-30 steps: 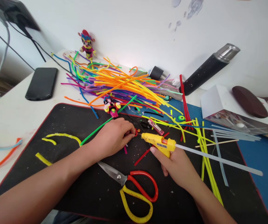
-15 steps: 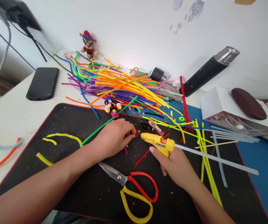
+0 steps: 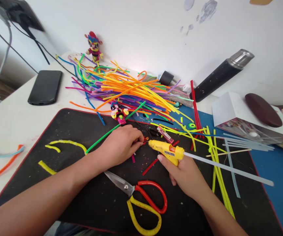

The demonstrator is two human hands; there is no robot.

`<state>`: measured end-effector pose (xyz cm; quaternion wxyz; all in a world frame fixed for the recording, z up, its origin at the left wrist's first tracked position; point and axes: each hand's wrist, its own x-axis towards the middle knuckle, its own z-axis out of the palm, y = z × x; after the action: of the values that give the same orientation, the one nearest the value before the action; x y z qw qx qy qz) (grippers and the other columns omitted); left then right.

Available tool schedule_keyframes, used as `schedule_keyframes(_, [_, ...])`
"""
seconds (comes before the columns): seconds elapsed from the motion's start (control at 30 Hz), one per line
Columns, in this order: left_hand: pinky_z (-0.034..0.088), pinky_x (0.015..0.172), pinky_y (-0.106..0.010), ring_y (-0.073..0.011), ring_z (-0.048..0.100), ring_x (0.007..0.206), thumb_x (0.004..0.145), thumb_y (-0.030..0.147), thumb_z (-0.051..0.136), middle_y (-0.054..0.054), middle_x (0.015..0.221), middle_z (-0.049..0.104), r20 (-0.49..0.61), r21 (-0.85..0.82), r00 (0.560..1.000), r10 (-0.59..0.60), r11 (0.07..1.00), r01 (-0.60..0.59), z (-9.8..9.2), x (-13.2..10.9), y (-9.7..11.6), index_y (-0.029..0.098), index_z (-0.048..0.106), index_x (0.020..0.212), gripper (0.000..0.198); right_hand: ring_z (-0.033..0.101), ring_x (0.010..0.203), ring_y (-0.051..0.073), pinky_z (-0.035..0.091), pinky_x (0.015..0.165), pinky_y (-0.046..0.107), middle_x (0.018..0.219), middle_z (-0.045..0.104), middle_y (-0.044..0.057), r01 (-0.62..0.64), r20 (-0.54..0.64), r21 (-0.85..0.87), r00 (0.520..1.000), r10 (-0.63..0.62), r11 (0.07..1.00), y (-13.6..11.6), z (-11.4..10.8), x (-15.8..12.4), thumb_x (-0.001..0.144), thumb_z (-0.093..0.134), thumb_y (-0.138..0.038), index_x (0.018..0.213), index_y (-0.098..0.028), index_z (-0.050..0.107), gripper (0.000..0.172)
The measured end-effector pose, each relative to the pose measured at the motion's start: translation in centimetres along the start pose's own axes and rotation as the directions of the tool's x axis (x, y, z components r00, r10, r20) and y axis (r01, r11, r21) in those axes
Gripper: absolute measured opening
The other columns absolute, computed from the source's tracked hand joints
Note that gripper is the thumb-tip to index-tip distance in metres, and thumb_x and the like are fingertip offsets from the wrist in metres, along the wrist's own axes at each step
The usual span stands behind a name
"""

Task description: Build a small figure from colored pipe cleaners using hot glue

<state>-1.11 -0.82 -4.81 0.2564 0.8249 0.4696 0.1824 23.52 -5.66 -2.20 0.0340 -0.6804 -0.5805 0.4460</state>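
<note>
My left hand [image 3: 119, 146] rests on the black mat [image 3: 77, 196], its fingers pinched on a small red piece [image 3: 145, 139]. My right hand [image 3: 185, 173] grips a yellow glue gun [image 3: 167, 150], whose nozzle points left and almost touches the red piece. A clear glue stick [image 3: 230, 169] pokes out of the gun's back toward the right. A green pipe cleaner [image 3: 112, 129] runs out from under my left hand. Red-and-yellow scissors [image 3: 141, 198] lie on the mat below both hands.
A big heap of coloured pipe cleaners [image 3: 126, 90] lies behind my hands, with a small figure [image 3: 118, 113] at its edge and another [image 3: 94, 46] by the wall. A phone [image 3: 45, 87] lies far left; a dark flask [image 3: 220, 75] and a box [image 3: 250, 123] stand right.
Nothing has changed apart from a slight shift of the camera; both hands hold their places.
</note>
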Motion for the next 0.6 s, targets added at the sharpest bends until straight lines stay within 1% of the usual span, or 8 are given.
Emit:
schedule_keyframes(0.17, [0.044,0.069,-0.029,-0.0194,0.062,0.080,0.094,0.015,0.070,-0.002,0.082,0.069,0.005,0.003,1.000,-0.003,1.000,0.003,0.06,-0.03,-0.09,0.019,0.072,0.089,0.007,0.059,0.043,0.020,0.047,0.053,0.030,0.040,0.054,-0.001,-0.014,0.025,-0.009,1.000,0.015,1.000,-0.04,0.07,0.12,0.094,0.052,-0.070,0.069,-0.024,0.063,0.054])
schedule_keyframes(0.47, [0.046,0.072,-0.030,-0.0201,0.063,0.082,0.096,0.017,0.069,-0.002,0.083,0.070,0.017,0.001,1.000,-0.011,1.000,0.011,0.09,-0.06,-0.14,0.020,0.072,0.091,0.007,0.059,0.041,0.020,0.044,0.051,0.029,0.039,0.052,-0.003,-0.031,0.026,-0.005,0.999,0.031,1.000,-0.56,-0.08,-0.17,0.092,0.053,-0.069,0.070,-0.024,0.061,0.050])
schedule_keyframes(0.6, [0.045,0.071,-0.030,-0.0200,0.062,0.082,0.096,0.017,0.069,-0.002,0.083,0.069,0.022,0.006,1.000,-0.017,1.000,0.017,-0.01,-0.08,-0.10,0.020,0.072,0.091,0.007,0.059,0.041,0.019,0.044,0.050,0.029,0.039,0.052,-0.002,-0.019,0.009,-0.013,1.000,0.019,1.000,-0.52,-0.10,-0.27,0.092,0.053,-0.067,0.064,-0.024,0.057,0.051])
